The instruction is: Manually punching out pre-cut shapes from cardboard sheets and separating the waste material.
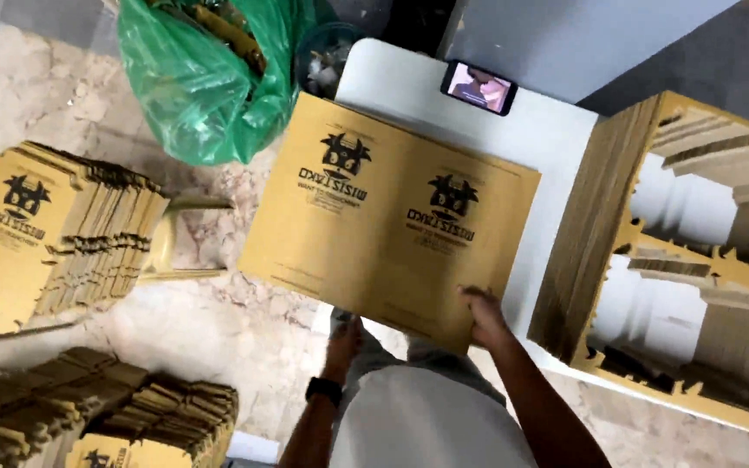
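Nearest, the right hand [484,317] pinches the near edge of a flat cardboard sheet [389,217], fingers closed on it. The left hand [341,341] sits under that edge (its fingers hidden, so their spread can't be told). The sheet is tan with two dark printed emblems, lying over the white table [556,139], its long axis running left to right, slightly tilted.

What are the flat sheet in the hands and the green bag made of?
The sheet looks like matte brown cardboard: stiff, flat, with fold creases and black print, as in the stacks nearby. The bag seems to be thin plastic film: glossy, crinkled and see-through. Right hand grips the sheet's edge; left hand is under it.
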